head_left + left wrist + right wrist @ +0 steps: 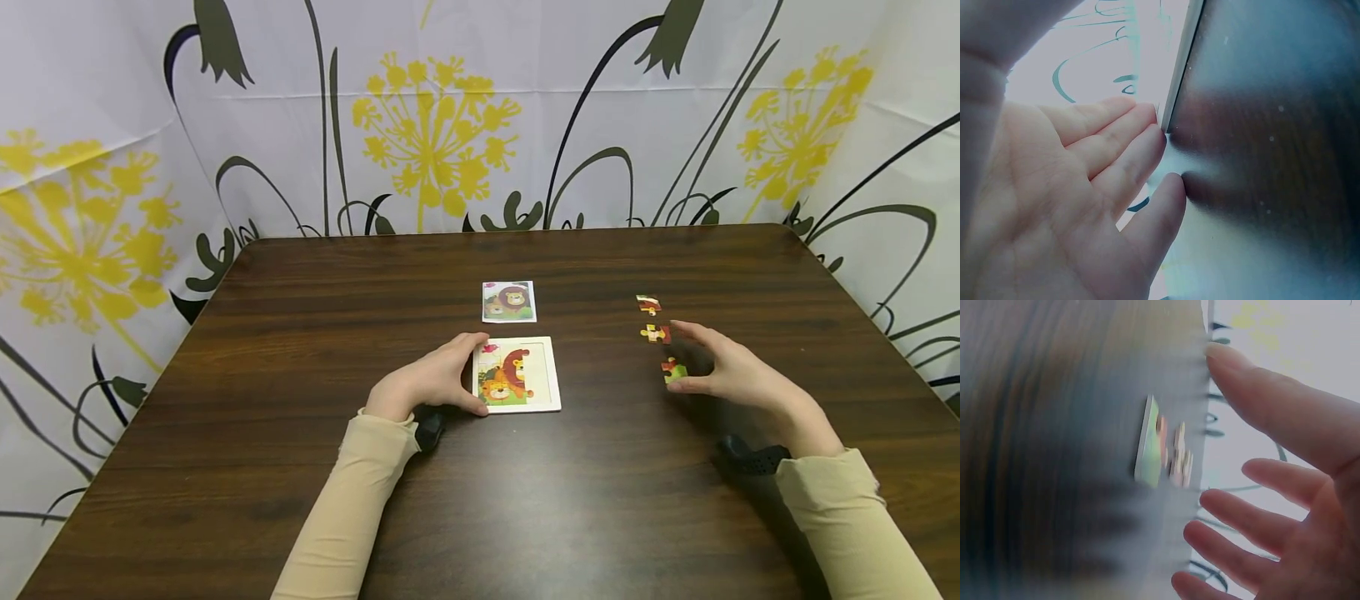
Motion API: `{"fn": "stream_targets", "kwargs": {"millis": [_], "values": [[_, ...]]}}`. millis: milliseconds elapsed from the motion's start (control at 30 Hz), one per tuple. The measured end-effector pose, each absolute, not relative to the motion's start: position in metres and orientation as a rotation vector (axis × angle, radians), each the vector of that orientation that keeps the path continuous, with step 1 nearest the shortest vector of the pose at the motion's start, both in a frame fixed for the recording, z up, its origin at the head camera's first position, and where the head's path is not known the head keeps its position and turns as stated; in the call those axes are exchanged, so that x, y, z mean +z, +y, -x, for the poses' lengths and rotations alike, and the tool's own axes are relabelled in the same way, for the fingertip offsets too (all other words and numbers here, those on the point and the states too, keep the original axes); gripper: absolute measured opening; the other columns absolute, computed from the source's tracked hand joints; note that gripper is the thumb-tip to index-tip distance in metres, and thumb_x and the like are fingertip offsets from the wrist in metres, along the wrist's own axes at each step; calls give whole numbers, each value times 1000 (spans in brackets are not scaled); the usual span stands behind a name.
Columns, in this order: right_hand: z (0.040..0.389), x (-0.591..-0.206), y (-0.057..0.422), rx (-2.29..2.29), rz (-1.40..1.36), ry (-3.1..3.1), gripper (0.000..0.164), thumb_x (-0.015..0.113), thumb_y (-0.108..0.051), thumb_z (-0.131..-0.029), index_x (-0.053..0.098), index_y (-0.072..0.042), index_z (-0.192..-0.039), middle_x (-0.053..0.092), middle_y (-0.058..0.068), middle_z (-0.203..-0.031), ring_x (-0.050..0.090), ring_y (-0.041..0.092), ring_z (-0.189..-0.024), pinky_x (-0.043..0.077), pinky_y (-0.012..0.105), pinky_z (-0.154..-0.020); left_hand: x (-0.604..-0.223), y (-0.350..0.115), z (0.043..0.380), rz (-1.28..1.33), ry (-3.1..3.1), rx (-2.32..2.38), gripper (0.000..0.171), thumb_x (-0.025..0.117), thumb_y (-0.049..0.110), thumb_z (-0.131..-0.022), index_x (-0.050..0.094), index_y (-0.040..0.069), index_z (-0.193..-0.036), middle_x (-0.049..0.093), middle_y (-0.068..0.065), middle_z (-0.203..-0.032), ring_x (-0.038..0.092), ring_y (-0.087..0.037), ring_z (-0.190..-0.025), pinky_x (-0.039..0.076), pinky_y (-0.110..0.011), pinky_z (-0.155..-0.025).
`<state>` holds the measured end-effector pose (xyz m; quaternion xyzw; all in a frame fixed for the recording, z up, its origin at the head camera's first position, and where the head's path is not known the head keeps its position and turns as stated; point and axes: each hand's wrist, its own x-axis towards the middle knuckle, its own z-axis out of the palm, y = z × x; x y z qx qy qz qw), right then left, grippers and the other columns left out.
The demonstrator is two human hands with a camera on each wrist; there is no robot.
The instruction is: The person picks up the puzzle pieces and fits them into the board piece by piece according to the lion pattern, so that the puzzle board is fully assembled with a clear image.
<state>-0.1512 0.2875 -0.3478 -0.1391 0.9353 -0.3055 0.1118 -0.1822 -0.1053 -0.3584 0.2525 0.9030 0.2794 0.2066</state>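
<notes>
Where puzzle pieces [1150, 451] blur, right hand [738, 375] beside, contact unclear

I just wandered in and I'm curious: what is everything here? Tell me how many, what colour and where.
Table: one, dark brown, under everything
Flowered cloth: white with yellow and grey-green, behind the table
Picture card: one, multicoloured with a lion, beyond the puzzle tray
Puzzle tray: one, cream, mid-table
Fitted pieces: count unclear, multicoloured, filling the tray's left part
Loose pieces: three, multicoloured, right of the tray
Wrist devices: two, black, at the wrists
Sleeves: two, beige, on the arms
Left hand: one, bare, at the tray's left edge
Right hand: one, bare, beside the loose pieces
</notes>
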Motion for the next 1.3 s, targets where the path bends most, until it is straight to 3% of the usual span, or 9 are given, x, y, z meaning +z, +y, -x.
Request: {"fn": "stream_targets", "kwargs": {"millis": [533,833,1067,1300], "values": [[157,-355,306,-914,370,2688,92,78,-30,-76,26,3,-145,32,34,-143,30,52,-130,32,65,-98,-359,-106,184,-687,2504,774,103,84,27,-69,21,0,-146,30,-18,-148,34,-29,-133,28,-43,-113],[160,-358,308,-899,347,2720,85,78,-29,-76,33,3,-141,46,31,-134,42,52,-120,39,62,-93,-361,-107,185,-712,2517,766,103,84,27,-69,22,-2,-146,31,-19,-146,36,-30,-131,29,-44,-112],[161,-361,306,-881,325,2754,78,79,-29,-75,41,3,-135,51,31,-126,52,40,-104,45,46,-82,-360,-106,185,-725,2521,768,102,84,26,-68,23,-2,-145,32,-19,-145,36,-29,-131,30,-43,-112],[162,-365,300,-865,334,2790,59,80,-25,-74,55,5,-118,58,24,-108,52,24,-83,42,32,-71,-362,-106,186,-720,2523,754,102,83,27,-69,22,-1,-146,32,-18,-146,35,-29,-133,29,-42,-113]]}}
